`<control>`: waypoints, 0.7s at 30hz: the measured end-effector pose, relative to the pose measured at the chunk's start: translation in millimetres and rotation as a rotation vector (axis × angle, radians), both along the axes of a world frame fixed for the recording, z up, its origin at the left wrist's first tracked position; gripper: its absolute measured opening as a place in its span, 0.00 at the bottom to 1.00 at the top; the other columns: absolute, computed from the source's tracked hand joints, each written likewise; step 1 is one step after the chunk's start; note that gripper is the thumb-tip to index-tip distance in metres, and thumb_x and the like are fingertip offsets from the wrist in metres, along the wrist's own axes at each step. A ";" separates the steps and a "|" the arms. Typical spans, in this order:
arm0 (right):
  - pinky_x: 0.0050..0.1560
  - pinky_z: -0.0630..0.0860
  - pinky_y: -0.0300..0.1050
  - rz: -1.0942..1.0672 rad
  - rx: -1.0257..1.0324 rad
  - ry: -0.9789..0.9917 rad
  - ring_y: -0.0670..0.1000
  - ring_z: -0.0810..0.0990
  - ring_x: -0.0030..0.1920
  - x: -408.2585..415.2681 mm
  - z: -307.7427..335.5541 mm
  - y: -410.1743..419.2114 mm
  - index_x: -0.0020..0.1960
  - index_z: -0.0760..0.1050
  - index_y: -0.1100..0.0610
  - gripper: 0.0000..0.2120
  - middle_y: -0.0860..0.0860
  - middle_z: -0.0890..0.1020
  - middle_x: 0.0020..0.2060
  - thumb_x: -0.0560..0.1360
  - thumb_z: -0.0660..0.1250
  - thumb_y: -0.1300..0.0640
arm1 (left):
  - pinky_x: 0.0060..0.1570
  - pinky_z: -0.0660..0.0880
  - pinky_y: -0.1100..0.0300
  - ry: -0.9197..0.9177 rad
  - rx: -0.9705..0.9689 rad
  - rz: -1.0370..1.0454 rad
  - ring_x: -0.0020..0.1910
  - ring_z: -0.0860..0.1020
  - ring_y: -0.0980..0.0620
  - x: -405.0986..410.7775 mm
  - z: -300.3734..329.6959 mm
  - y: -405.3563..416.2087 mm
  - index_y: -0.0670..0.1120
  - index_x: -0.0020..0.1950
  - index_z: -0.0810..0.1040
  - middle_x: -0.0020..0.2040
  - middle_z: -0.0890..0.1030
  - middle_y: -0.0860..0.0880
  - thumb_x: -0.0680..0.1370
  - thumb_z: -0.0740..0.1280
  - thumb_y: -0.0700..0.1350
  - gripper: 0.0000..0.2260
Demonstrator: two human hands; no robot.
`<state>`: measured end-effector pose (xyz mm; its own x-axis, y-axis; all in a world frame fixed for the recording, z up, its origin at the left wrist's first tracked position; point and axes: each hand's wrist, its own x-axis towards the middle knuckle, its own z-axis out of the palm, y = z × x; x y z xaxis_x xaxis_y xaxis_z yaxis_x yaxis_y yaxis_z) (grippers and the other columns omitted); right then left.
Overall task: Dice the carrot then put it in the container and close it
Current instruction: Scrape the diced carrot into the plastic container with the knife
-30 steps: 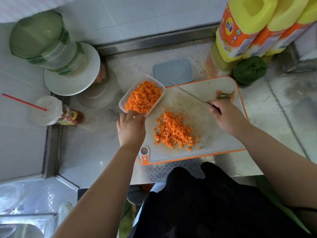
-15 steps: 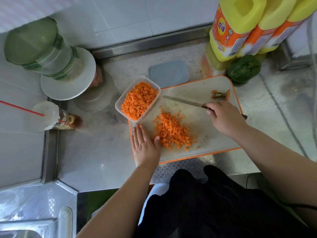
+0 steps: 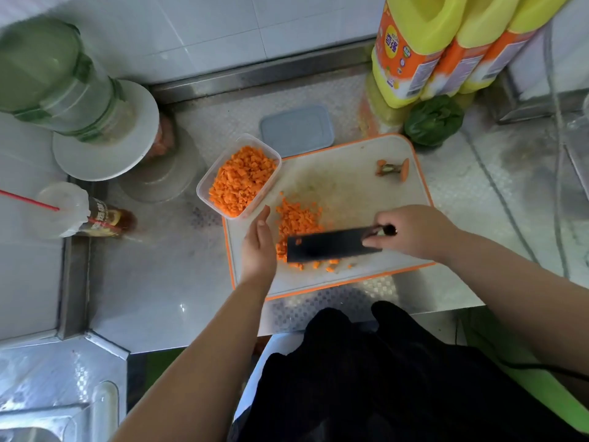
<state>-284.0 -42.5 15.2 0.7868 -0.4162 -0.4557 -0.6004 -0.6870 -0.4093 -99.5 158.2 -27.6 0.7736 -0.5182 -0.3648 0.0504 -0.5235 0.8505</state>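
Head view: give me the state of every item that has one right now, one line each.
Container: open, well filled with diced carrot, at the board's far left corner.
Lid: off, flat on the counter behind the board.
Diced carrot pile: loose on the cutting board.
Knife: blade laid flat over the pile's near edge.
Carrot ends: uncut, far right of board.
Left hand: open, beside the pile.
Right hand: grips the knife handle.

desk (image 3: 165, 282): steel, patterned, against a tiled wall
centre: orange-rimmed cutting board (image 3: 357, 193)
far: grey lid (image 3: 296, 130) lying flat
left of board: clear container (image 3: 204, 189) of carrot dice, touching the board
far right: yellow bottles (image 3: 414, 43), green vegetable (image 3: 433, 122)
far left: white plate (image 3: 105, 154)
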 end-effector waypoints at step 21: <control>0.31 0.66 0.46 0.007 -0.163 -0.081 0.51 0.73 0.33 35.3 -16.4 12.7 0.36 0.68 0.52 0.20 0.48 0.72 0.28 0.75 0.63 0.36 | 0.62 0.60 0.79 -0.099 -0.029 0.081 0.70 0.67 0.61 -6.2 -10.2 18.1 0.49 0.74 0.68 0.70 0.71 0.56 0.86 0.50 0.49 0.19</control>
<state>-248.7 -29.9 -1.2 0.8211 -0.4738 -0.3182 -0.5653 -0.7520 -0.3390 -105.8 176.3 -37.7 0.8445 -0.4622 -0.2705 0.0067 -0.4960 0.8683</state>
